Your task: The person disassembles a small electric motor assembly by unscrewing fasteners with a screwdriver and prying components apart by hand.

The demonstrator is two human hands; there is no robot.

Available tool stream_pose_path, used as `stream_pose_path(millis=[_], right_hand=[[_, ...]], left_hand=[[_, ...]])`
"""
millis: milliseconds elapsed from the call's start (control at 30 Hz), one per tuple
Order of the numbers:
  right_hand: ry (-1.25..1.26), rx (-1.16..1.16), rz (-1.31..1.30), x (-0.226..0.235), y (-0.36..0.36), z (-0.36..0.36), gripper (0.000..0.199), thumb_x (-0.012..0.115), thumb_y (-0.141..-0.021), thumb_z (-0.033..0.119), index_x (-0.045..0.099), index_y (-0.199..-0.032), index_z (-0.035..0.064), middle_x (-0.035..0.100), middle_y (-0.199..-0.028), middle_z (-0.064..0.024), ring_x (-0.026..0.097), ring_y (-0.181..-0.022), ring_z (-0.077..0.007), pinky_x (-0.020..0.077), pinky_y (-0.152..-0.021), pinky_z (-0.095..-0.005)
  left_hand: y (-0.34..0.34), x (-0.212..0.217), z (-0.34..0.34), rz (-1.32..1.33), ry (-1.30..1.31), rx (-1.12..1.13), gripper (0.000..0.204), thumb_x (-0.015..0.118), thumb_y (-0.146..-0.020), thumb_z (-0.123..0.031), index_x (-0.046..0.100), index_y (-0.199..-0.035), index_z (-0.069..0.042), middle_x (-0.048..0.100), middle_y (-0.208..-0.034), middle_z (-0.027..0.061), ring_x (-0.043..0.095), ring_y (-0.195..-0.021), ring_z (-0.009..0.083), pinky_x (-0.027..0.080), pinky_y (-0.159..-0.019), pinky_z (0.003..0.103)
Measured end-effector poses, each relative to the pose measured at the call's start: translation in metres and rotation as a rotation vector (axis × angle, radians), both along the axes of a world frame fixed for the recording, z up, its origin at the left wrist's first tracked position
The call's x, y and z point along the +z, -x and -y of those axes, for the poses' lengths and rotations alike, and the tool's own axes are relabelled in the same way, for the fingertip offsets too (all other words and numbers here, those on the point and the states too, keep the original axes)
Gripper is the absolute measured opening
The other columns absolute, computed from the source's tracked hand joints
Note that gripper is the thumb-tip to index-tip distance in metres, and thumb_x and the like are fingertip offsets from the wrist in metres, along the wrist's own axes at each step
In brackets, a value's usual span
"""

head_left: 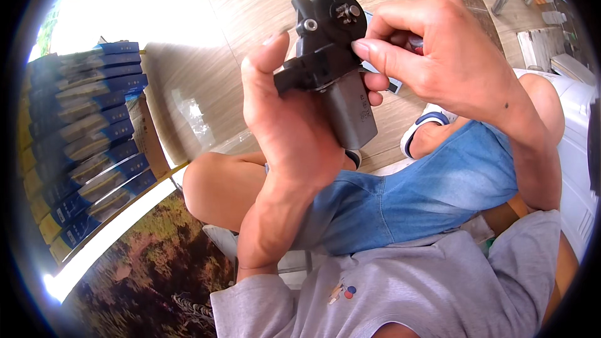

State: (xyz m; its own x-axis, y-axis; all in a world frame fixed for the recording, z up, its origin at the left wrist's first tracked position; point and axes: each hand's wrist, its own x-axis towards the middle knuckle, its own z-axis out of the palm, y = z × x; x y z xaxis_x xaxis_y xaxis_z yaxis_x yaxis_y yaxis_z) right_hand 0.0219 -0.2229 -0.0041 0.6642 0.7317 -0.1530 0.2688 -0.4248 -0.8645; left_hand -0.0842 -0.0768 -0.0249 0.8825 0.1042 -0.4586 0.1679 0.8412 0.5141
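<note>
A small electric motor (341, 78), with a black plastic gear housing on top and a grey cylindrical body below, is held up in front of me. My left hand (285, 125) grips it from the left, thumb raised beside the black connector. From the right, my right hand (438, 56) pinches the housing's edge with thumb and fingers; a dark handle-like tip shows between those fingers. A metal shaft and a screw boss stick out of the housing's top.
I sit with bare knees and blue denim shorts (426, 194) above a wood-pattern floor (250, 0). A carton of several long blue boxes (87, 131) stands at the left. A picture panel (144, 269) lies at lower left; a white appliance (579, 150) is at right.
</note>
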Motion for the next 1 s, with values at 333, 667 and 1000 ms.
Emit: stream_pose_path(millis=[333,667,1000], right_hand=[[-0.117,0.037,0.189,-0.005,-0.001,0.003,0.011,0.068,-0.085,0.001,0.068,-0.096,-0.0008,0.067,-0.075,-0.0043,0.061,-0.061,-0.0069,0.0458,-0.054,-0.0250],[-0.189,0.034,0.204,-0.008,0.000,0.001,0.010,0.069,-0.087,0.003,0.069,-0.096,0.0011,0.066,-0.072,-0.0033,0.060,-0.059,-0.0065,0.0454,-0.053,-0.0245],[-0.018,-0.017,0.280,-0.003,0.000,0.002,0.012,0.071,-0.092,0.012,0.070,-0.088,0.0009,0.059,-0.060,0.0009,0.048,-0.051,-0.0038,0.0371,-0.048,-0.0241]], left_hand=[[-0.002,0.001,-0.001,-0.001,-0.024,0.006,0.072,0.036,-0.097,-0.057,0.060,-0.122,0.006,0.071,-0.099,0.0200,0.070,-0.079,0.0297,0.058,-0.074,0.040],[0.000,0.006,0.000,-0.024,-0.052,0.004,0.068,0.036,-0.094,-0.055,0.061,-0.116,0.004,0.069,-0.090,0.0165,0.067,-0.077,0.0244,0.056,-0.073,0.037],[-0.002,0.010,0.005,-0.048,-0.042,0.032,0.066,0.037,-0.094,-0.054,0.061,-0.116,0.003,0.069,-0.091,0.0161,0.067,-0.077,0.0246,0.055,-0.073,0.037]])
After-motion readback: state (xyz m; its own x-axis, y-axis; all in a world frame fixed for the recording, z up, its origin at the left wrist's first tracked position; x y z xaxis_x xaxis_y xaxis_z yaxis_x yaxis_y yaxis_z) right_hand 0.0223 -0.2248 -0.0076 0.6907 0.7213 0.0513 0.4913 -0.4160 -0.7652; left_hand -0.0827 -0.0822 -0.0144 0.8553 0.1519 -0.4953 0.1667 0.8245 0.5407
